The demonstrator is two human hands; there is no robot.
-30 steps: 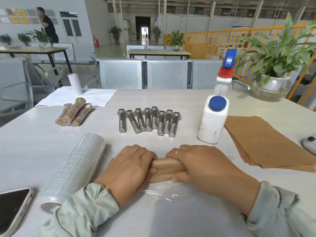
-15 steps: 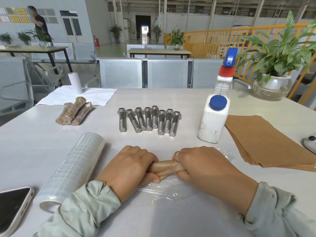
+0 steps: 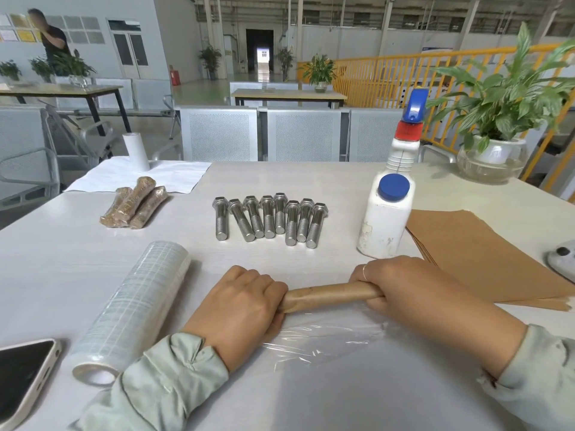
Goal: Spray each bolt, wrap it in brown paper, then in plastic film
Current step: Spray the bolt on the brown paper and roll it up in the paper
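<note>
A bolt wrapped in brown paper [image 3: 333, 295] lies across a sheet of plastic film [image 3: 323, 340] near the table's front. My left hand [image 3: 242, 309] grips its left end and my right hand [image 3: 413, 290] grips its right end. Several bare steel bolts [image 3: 269, 219] lie side by side in a row at mid-table. Three finished wrapped bolts [image 3: 135, 206] lie in a pile at the far left. The roll of plastic film [image 3: 133, 306] lies to the left of my left hand. A white spray bottle [image 3: 390, 206] stands beside a stack of brown paper [image 3: 479, 253] on the right.
A phone [image 3: 21, 377] lies at the front left corner. A white paper roll [image 3: 136, 152] and white sheet [image 3: 140, 177] sit at the back left. A potted plant [image 3: 494, 129] stands at the back right, a small grey device [image 3: 563, 259] at the right edge.
My hands have slid apart along the wrapped bolt, the right one moving right, so much more of the brown paper shows between them. The person in the background has shifted.
</note>
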